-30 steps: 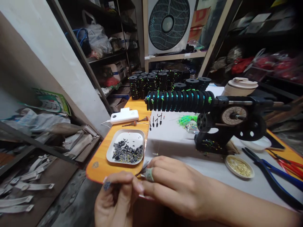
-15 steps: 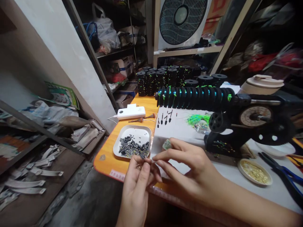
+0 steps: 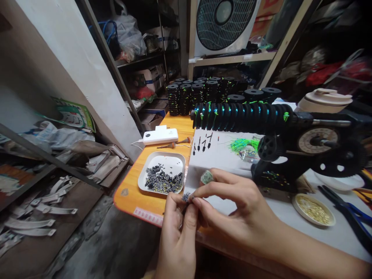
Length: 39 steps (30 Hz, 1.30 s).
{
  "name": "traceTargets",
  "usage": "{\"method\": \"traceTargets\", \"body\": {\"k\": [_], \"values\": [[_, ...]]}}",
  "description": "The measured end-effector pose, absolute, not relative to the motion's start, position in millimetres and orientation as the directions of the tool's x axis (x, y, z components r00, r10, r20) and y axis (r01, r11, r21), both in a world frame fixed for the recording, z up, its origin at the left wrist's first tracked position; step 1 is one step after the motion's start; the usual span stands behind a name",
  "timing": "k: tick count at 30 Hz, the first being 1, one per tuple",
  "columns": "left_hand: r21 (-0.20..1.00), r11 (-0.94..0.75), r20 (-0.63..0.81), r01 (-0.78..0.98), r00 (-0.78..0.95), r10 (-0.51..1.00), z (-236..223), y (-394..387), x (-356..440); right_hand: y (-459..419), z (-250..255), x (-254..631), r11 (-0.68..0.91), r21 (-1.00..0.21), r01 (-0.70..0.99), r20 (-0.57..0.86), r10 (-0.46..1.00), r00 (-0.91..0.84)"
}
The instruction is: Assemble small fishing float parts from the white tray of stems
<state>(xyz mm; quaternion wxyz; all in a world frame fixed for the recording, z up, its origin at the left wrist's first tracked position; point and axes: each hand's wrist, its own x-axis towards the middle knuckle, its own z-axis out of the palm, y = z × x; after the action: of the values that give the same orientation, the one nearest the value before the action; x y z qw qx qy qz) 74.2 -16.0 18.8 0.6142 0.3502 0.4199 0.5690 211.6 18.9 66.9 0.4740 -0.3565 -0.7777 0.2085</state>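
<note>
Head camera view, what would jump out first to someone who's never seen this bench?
A long row of black spools with green thread, strung on a black hand-crank machine, spans the middle right. In front, at the table's near edge, the left hand and right hand pinch a small dark piece together. Left of them sits a white tray of small dark bits.

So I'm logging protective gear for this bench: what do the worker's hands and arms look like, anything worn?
No gloves and no sleeves in view: the left hand and right hand are bare, as is the right forearm. The only covering is a pale greenish wrap of tape around a right fingertip. No watch or bracelet shows.
</note>
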Motion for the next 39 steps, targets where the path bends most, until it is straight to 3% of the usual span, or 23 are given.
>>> {"method": "traceTargets", "body": {"k": [6, 15, 24, 32, 36, 39], "values": [[0.865, -0.008, -0.042, -0.502, -0.089, 0.995, 12.9, -15.0, 69.0, 20.3, 66.7, 215.5, 0.712, -0.612, 0.345, 0.596, 0.701, -0.391], [0.901, -0.099, 0.059, -0.423, -0.106, 0.993, 12.7, -17.0, 60.2, 21.5, 58.4, 218.0, 0.787, -0.394, 0.475, 0.582, 0.614, -0.534], [0.91, -0.114, 0.083, -0.399, -0.095, 0.992, 11.3, -15.5, 60.4, 19.8, 60.8, 217.4, 0.805, -0.315, 0.503, 0.608, 0.578, -0.544], [0.922, 0.004, -0.049, -0.388, -0.106, 0.993, 15.9, -17.5, 67.4, 18.1, 64.8, 219.1, 0.756, -0.523, 0.394, 0.585, 0.655, -0.478], [0.875, -0.209, 0.084, -0.437, -0.288, 0.954, 12.9, -17.7, 78.3, 14.0, 65.4, 214.0, 0.739, -0.561, 0.373, 0.573, 0.671, -0.469], [0.777, -0.354, 0.215, -0.52, -0.309, 0.926, 13.0, -15.4, 79.0, 12.6, 69.6, 214.5, 0.747, -0.561, 0.356, 0.557, 0.659, -0.504]]}}
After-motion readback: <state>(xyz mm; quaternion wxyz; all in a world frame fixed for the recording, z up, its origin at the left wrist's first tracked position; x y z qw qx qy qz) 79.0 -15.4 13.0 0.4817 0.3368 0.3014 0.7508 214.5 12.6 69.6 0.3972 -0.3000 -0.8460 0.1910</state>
